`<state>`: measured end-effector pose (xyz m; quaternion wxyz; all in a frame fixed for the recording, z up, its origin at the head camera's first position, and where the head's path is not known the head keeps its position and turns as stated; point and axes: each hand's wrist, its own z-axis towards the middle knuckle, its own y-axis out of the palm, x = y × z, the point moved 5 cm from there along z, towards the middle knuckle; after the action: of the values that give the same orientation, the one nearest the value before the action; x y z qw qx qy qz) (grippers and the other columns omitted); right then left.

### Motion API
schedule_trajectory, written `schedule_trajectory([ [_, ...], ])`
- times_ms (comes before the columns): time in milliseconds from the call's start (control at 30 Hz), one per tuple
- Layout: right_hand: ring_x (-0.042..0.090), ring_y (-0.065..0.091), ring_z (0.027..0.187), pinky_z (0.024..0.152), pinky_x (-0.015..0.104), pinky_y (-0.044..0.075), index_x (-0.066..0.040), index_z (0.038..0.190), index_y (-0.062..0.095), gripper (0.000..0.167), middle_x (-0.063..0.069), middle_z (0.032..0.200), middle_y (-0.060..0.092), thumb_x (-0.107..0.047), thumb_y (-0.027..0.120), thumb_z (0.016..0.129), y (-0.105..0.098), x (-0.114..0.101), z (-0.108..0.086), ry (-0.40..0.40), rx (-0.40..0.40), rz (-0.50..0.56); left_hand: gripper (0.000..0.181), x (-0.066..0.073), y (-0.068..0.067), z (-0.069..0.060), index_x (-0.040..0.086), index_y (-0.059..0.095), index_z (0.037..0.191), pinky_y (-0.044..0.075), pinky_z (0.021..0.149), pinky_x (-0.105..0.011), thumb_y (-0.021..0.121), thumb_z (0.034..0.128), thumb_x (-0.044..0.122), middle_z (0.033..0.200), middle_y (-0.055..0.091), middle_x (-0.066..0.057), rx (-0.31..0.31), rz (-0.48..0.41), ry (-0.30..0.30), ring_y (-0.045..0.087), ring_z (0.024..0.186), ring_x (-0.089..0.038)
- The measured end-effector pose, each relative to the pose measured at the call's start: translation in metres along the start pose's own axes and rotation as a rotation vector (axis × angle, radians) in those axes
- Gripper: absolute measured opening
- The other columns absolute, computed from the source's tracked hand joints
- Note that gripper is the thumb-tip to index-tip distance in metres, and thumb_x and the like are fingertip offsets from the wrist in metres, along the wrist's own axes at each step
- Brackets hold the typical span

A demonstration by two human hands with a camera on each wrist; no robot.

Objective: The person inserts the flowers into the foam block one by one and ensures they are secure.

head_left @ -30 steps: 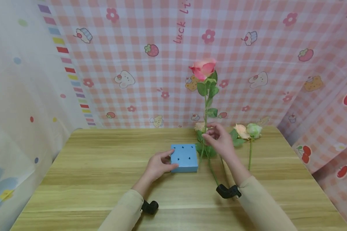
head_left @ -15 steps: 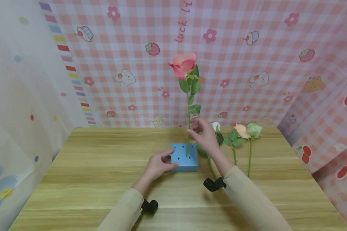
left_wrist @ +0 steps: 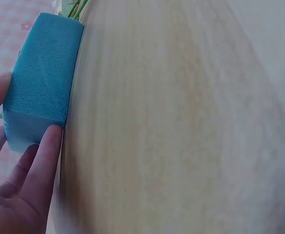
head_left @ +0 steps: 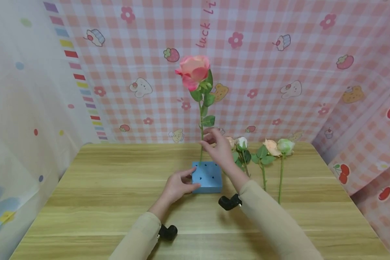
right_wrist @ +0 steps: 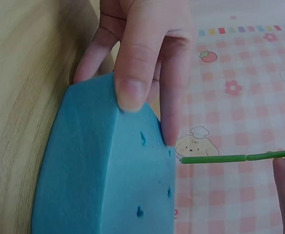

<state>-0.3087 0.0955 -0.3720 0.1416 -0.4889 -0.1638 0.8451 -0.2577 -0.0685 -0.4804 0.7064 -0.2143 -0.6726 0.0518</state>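
Observation:
A blue foam block with several small holes in its top sits on the table. My left hand grips its left end, thumb at the near corner and fingers along the far side; the block fills that grasp in the left wrist view. Above it, my right hand pinches the green stem of a pink rose, which stands nearly upright. In the right wrist view, the cut end of the stem is close to the holed face, by the far-left holes, with a small gap showing.
To the right lie a white rose, a peach rose and a pale green rose, with another peach bloom partly behind the right hand. A checked cloth hangs behind the wooden table.
My right hand has carried the pink rose leftward, from beside the block to over its far-left part. The left hand and the block have stayed put.

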Motion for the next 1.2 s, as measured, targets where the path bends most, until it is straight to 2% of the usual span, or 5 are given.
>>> schedule_trajectory([
  [233,0.025,0.067,0.082,0.065,0.027,0.058,-0.004,0.118,0.062,0.027,0.01,0.09,0.067,-0.006,0.071,0.092,0.01,-0.002,0.001,-0.022,0.006,-0.043,0.061,-0.001,0.001,0.0,0.012,0.061,0.137,0.058,0.068,-0.03,0.084,0.0815,0.021,0.113,0.063,-0.012,-0.005,-0.038,0.001,0.064,0.093,-0.022],
  [500,0.023,0.068,0.082,0.067,0.035,0.058,-0.006,0.117,0.063,0.028,0.007,0.09,0.069,-0.007,0.073,0.091,0.015,-0.003,0.001,-0.07,0.001,-0.114,0.06,-0.001,0.001,0.0,0.011,0.062,0.137,0.058,0.066,-0.03,0.084,0.0815,0.019,0.112,0.066,-0.012,-0.004,-0.05,0.013,0.065,0.09,-0.021],
  [833,0.022,0.068,0.083,0.069,0.036,0.057,-0.007,0.118,0.064,0.028,0.006,0.091,0.069,-0.008,0.073,0.091,0.02,0.005,-0.002,-0.033,-0.025,-0.118,0.06,-0.003,0.002,0.002,0.01,0.061,0.137,0.058,0.067,-0.03,0.084,0.0818,0.019,0.11,0.067,-0.012,-0.008,-0.038,0.032,0.066,0.089,-0.021],
  [1067,0.022,0.067,0.083,0.069,0.036,0.058,-0.005,0.117,0.063,0.028,0.007,0.09,0.068,-0.007,0.073,0.091,0.021,0.008,-0.005,-0.045,-0.025,-0.105,0.061,-0.003,0.002,0.002,0.011,0.06,0.138,0.058,0.067,-0.03,0.084,0.082,0.019,0.111,0.067,-0.011,-0.01,-0.035,0.027,0.066,0.089,-0.02],
  [1200,0.022,0.066,0.084,0.07,0.035,0.057,-0.005,0.117,0.063,0.028,0.006,0.091,0.067,-0.008,0.072,0.091,0.023,0.012,-0.007,-0.016,-0.036,-0.096,0.061,-0.001,0.001,0.002,0.01,0.06,0.138,0.058,0.066,-0.03,0.084,0.082,0.019,0.111,0.067,-0.012,-0.014,-0.038,0.036,0.066,0.088,-0.021],
])
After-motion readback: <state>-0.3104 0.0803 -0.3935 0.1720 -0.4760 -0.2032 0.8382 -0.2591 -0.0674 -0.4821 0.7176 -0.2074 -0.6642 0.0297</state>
